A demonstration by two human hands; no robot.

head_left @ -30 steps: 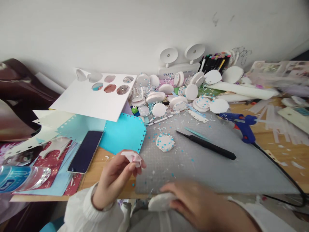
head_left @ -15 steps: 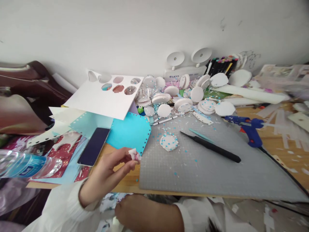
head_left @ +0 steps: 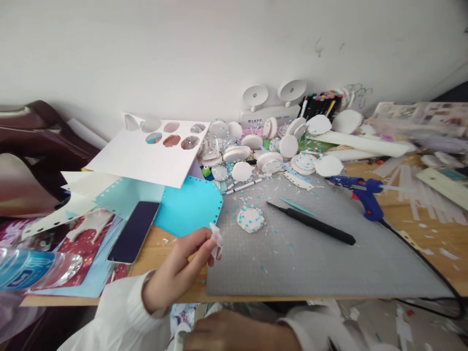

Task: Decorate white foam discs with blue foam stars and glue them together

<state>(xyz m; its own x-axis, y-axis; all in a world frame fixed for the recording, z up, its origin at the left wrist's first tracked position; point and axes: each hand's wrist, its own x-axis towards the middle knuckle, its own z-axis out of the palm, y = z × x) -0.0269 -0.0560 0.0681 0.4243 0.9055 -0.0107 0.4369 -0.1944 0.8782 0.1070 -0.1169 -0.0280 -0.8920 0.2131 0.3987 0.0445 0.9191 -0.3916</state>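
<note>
Phone [head_left: 134, 231] lay left of mat [head_left: 314, 270], black-handled tool [head_left: 318, 225] and speckled disc [head_left: 250, 219] occupied mat, left hand [head_left: 185, 263] pinched white scrap [head_left: 216, 241], right hand [head_left: 217, 332] was near desk [head_left: 155, 251] edge, grip indeterminable.

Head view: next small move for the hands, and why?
Probably bring the right hand up over the mat: it is low beyond the table edge, and whether it holds anything can't be told. The left hand pinches crumpled paper by the mat's left edge, so the right seems the one to move.
</note>
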